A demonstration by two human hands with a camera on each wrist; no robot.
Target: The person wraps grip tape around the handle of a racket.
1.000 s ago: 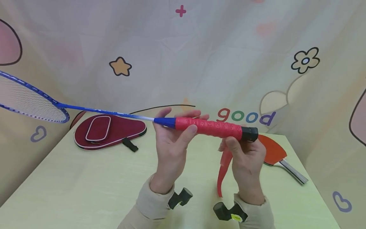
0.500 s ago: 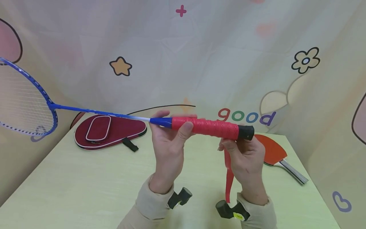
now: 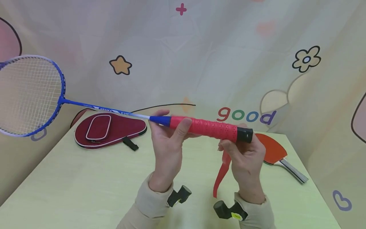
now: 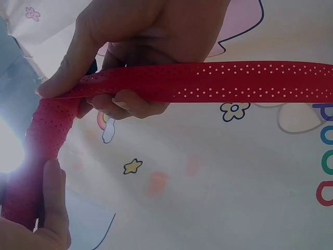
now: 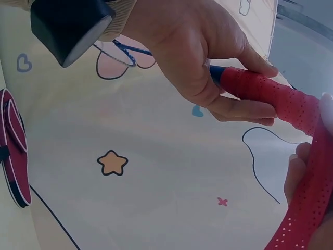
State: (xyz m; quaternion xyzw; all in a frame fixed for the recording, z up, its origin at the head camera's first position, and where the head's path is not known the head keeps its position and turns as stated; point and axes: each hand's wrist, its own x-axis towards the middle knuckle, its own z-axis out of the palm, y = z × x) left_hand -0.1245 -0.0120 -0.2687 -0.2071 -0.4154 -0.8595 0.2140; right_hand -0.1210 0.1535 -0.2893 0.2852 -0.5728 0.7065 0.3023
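Observation:
A blue badminton racket (image 3: 77, 103) is held level above the table, its strung head at the far left of the head view. My left hand (image 3: 167, 152) grips the red-wrapped handle (image 3: 213, 128) close to the blue cone, thumb along the near side. At the black butt end, my right hand (image 3: 248, 168) pinches a strip of red perforated grip tape (image 3: 221, 178) against the handle, and its loose end hangs down. In the left wrist view the tape (image 4: 250, 82) runs out flat from beneath the right thumb. The right wrist view shows overlapping wraps on the handle (image 5: 270, 94).
A dark red paddle case (image 3: 123, 125) with a black strap (image 3: 130, 143) lies at the back left of the pale table (image 3: 85, 184). Behind my right hand rests a table tennis paddle (image 3: 271, 149). A printed curtain (image 3: 183, 63) hangs behind. Both wrists carry black cameras (image 3: 179, 195).
The racket has turned about its shaft, so its strung face now shows more broadly. The handle has shifted slightly left. The hanging tape has swung, and both hands keep their places on the handle.

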